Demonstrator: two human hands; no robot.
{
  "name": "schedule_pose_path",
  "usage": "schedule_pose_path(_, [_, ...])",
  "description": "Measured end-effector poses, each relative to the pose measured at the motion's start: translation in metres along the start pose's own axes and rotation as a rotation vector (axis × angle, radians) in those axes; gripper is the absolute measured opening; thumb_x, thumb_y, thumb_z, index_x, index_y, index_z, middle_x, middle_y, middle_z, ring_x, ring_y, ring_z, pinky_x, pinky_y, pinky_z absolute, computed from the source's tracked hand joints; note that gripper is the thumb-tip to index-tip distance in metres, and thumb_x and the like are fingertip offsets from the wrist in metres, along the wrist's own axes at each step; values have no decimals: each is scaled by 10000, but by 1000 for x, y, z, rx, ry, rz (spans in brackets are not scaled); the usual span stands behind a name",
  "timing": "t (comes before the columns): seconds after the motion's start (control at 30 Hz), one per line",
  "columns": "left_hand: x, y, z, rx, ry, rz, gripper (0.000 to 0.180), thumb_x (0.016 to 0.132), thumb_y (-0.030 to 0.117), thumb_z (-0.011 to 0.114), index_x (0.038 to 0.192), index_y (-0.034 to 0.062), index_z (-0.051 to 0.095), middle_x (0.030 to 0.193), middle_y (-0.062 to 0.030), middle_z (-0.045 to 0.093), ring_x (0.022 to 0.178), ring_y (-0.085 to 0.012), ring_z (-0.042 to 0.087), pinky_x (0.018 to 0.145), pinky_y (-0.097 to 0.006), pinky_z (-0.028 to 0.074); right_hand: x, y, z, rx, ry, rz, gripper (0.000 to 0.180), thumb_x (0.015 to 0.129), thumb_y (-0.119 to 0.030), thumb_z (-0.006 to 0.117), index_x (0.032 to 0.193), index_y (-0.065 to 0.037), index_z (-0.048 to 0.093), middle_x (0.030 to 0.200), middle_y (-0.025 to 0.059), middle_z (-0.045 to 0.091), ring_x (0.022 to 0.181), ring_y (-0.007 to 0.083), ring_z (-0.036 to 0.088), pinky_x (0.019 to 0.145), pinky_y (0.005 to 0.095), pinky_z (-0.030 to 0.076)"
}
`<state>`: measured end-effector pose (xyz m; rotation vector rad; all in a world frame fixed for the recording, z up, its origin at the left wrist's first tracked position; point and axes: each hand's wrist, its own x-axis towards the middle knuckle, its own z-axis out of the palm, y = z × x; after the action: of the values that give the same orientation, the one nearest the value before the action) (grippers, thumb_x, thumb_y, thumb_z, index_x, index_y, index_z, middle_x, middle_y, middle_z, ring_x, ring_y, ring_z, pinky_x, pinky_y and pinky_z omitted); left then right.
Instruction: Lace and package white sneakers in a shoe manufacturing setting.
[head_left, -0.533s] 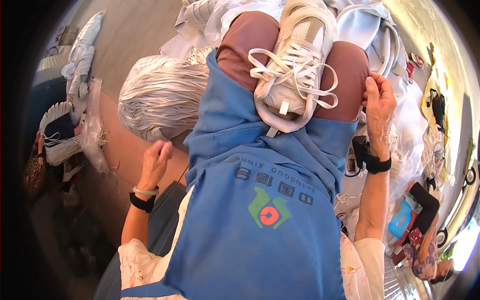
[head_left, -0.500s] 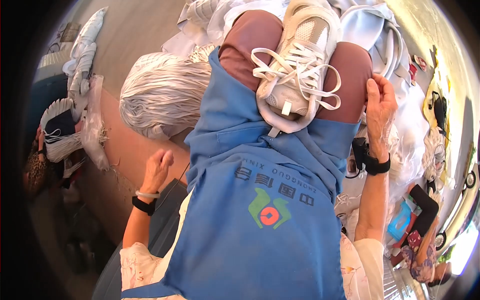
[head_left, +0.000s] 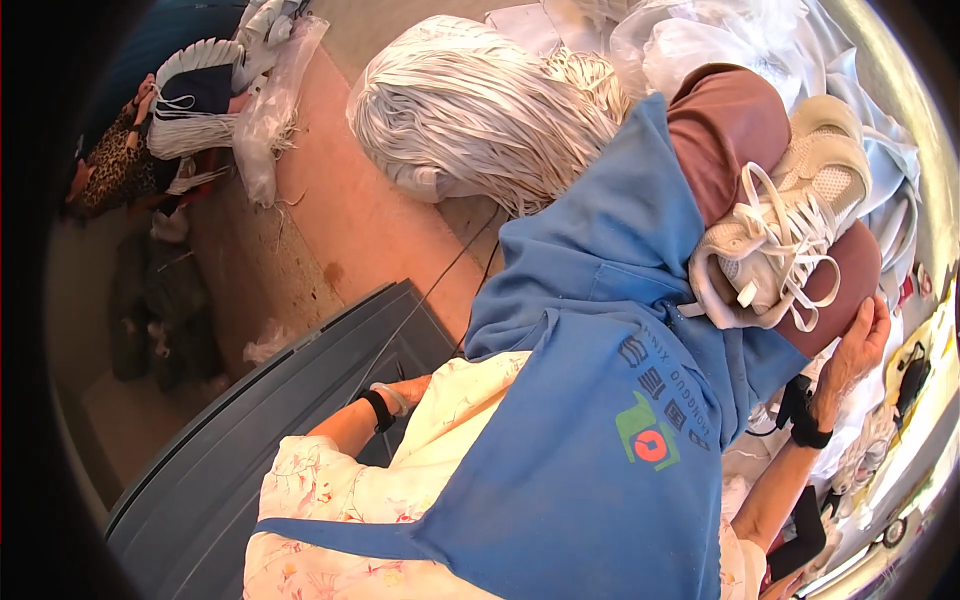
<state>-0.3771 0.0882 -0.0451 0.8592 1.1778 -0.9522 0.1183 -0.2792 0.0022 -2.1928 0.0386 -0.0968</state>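
one shoe, best steadied on the knees; right hand, its five o'clock, fingers parted; left hand, eight o'clock, grip untellable.

Left hand partly hidden, right hand forward, fingers slightly bent

Place: apparently an informal shoe workshop.
Shoe: beige, laced, on your lap.
Laces: big pale bundle, your left.
Co-worker: near another stringy bundle.
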Motion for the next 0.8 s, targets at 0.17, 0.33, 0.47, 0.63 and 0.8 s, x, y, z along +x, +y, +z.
schedule_pose_path(0.17, [11, -1, 7, -43, -12, 12, 631, 940, 555, 441, 1218, 8, 585, 1223, -132, 594, 1212, -210, 489, 1034, -354, 374, -1, -8, 5, -56, 3, -3, 299, 961, -232, 551, 1110, 26, 579, 990, 76, 619, 861, 119, 568, 762, 238, 474])
schedule_pose_path(0.33, [18, 6, 9, -66, -7, 20, 625, 939, 550, 444, 1212, 6, 586, 1215, -131, 595, 1202, -209, 492, 1026, -353, 377, -1, -6, 3, -59, 18, 29, 319, 967, -256, 545, 1129, 17, 577, 1012, 67, 619, 890, 120, 567, 797, 236, 470])
schedule_pose_path(0.47, [24, 18, 9, -64, 2, 30, 621, 938, 547, 447, 1207, 5, 586, 1208, -131, 596, 1193, -208, 494, 1019, -352, 380, -2, -8, 4, -40, 44, 41, 314, 966, -253, 546, 1121, 18, 577, 1004, 68, 620, 883, 121, 564, 798, 238, 468])
schedule_pose_path(0.63, [36, 43, 12, -34, -2, 44, 615, 937, 542, 450, 1201, 4, 587, 1200, -130, 597, 1183, -207, 497, 1012, -351, 383, -2, -9, 7, -62, 61, -14, 275, 955, -214, 553, 1092, 22, 585, 959, 75, 626, 846, 122, 572, 765, 246, 478])
schedule_pose_path(0.8, [38, 63, 9, -13, 16, 57, 610, 935, 538, 453, 1194, 2, 587, 1192, -130, 597, 1172, -206, 500, 1004, -350, 386, -5, -10, 6, -54, 72, -6, 288, 952, -217, 559, 1101, 28, 580, 975, 82, 623, 862, 125, 570, 768, 249, 476])
